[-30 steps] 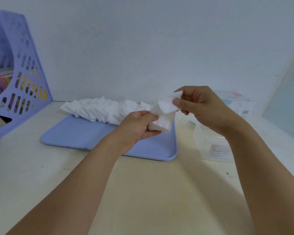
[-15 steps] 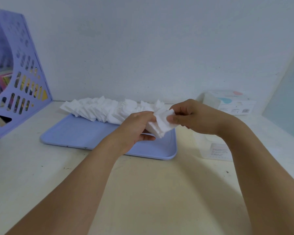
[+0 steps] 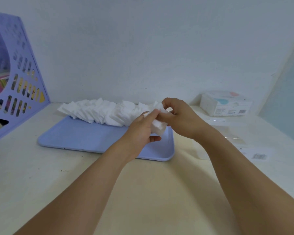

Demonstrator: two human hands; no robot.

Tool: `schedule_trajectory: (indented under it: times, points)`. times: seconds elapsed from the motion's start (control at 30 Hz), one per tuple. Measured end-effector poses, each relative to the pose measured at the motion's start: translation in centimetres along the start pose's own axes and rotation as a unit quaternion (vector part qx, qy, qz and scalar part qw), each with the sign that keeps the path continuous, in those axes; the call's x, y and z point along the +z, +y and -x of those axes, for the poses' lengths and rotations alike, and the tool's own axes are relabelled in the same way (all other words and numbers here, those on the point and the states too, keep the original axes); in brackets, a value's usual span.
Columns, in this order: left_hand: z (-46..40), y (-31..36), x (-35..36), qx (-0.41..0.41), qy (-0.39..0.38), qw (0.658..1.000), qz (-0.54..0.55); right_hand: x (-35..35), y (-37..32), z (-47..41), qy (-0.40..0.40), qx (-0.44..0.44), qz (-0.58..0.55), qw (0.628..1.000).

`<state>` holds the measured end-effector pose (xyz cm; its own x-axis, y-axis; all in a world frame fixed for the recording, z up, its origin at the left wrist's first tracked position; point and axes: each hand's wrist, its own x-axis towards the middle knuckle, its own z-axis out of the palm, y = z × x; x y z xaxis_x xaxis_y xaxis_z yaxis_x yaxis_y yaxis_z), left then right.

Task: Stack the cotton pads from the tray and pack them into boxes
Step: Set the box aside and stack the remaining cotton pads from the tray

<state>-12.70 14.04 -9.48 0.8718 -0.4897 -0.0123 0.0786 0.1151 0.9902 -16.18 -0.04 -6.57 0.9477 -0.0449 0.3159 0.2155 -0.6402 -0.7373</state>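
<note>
A long row of white cotton pads lies along the far edge of a light blue tray. My left hand grips a small stack of pads above the tray's right end. My right hand pinches a pad at the top of that stack, its fingers curled over it. A clear plastic box stands on the table to the right of my right wrist, partly hidden by the forearm.
A purple perforated file holder with coloured papers stands at the far left. A packaged box of cotton pads sits at the back right against the wall. A barcode label lies flat on the right.
My right hand came down from a raised position with a pad and joined it to the stack held by my left hand. Both hands shifted slightly back over the tray's right end.
</note>
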Motion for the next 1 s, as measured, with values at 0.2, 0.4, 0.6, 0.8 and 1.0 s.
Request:
schedule_trajectory:
  times: [0.2, 0.4, 0.6, 0.8, 1.0]
  points:
    - [-0.4, 0.0, 0.1, 0.011, -0.002, 0.995, 0.096, 0.1, -0.4, 0.4, -0.029, 0.106, -0.162, 0.981]
    - [0.0, 0.6, 1.5, -0.009, 0.05, 0.948, 0.313, 0.5, -1.5, 0.4, -0.017, 0.094, -0.147, 0.984]
    - [0.3, 2.1, 2.5, -0.026, 0.101, 0.932, 0.348, -1.3, -3.9, 1.7, -0.07, 0.071, -0.088, 0.991]
    - [0.4, 3.9, 6.9, 0.029, 0.034, 0.985, 0.165, -7.7, -2.3, 3.7, 0.045, 0.158, -0.119, 0.979]
    - [0.1, -1.3, 11.3, 0.199, -0.023, 0.934, -0.295, -16.5, 1.7, 7.4, 0.133, 0.364, 0.088, 0.918]
